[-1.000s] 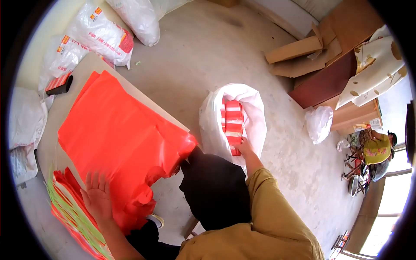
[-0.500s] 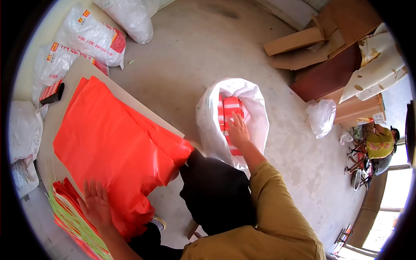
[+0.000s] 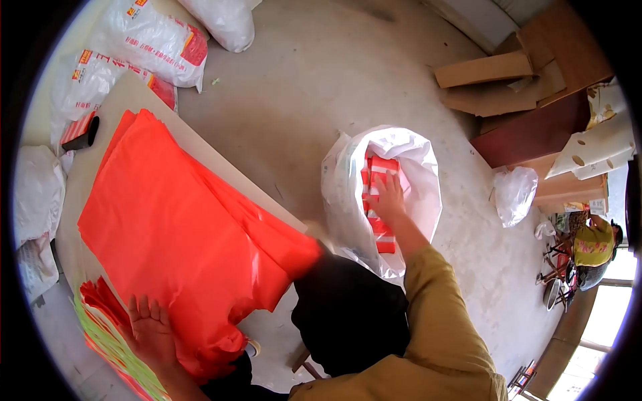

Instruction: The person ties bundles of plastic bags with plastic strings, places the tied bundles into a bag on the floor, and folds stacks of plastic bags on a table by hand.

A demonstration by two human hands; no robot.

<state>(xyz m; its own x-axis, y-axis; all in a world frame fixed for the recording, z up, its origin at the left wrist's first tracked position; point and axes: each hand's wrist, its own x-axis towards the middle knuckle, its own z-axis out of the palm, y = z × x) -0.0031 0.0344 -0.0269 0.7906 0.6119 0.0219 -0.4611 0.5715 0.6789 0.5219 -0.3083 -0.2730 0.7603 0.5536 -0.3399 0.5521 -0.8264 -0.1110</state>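
My right hand (image 3: 390, 197) reaches into an open white plastic sack (image 3: 342, 194) on the floor, its fingers spread over the red-and-white striped bundles (image 3: 382, 165) inside. Whether it presses on them or hovers just above cannot be made out. Over on the left, my left hand (image 3: 152, 334) lies palm up with fingers extended and nothing in it. It rests against the edge of a large red plastic sheet pile (image 3: 180, 220) spread on a low board. Beside that hand is a heap of green and red strips (image 3: 110, 341).
Filled white sacks (image 3: 150, 43) stand at the upper left. A black-ended striped roll (image 3: 81, 134) lies on the board's corner. Cardboard boxes (image 3: 495, 70) and a clear plastic bag (image 3: 515, 194) are at the right. Farther off, another person (image 3: 592, 247) sits bent over. A tape roll (image 3: 253, 347) is below.
The view has shifted, so the sack appears farther right. My right hand has moved deeper over the striped bundles. My left hand stays open beside the red sheets.
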